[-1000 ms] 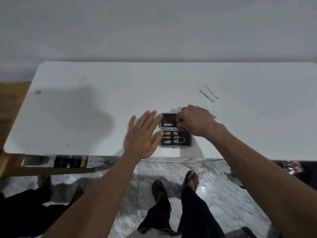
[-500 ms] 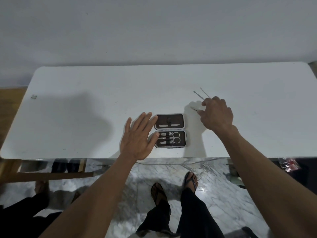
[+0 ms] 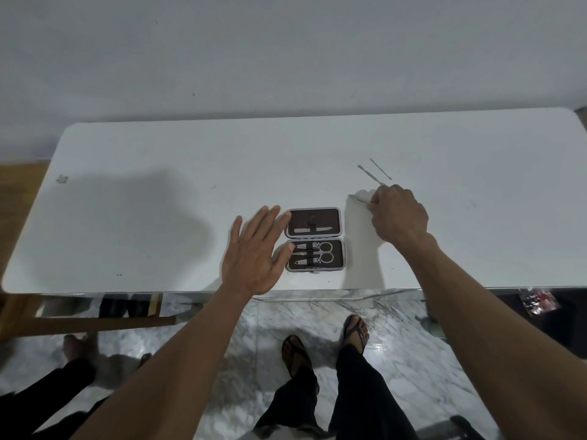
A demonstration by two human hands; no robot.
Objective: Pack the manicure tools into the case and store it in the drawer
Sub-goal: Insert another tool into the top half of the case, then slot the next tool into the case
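Manicure case (image 3: 315,239) lies open near the surface's (image 3: 158,217) front edge, left hand (image 3: 254,252) flat beside it, fingers spread. Right hand (image 3: 398,214) has moved away, fingers now pinching a thin tool (image 3: 358,199); two more tools (image 3: 374,172) lie beyond.

The right hand (image 3: 398,214) hides most of a thin metal tool (image 3: 357,199); the table (image 3: 581,128) runs off the frame's right edge.
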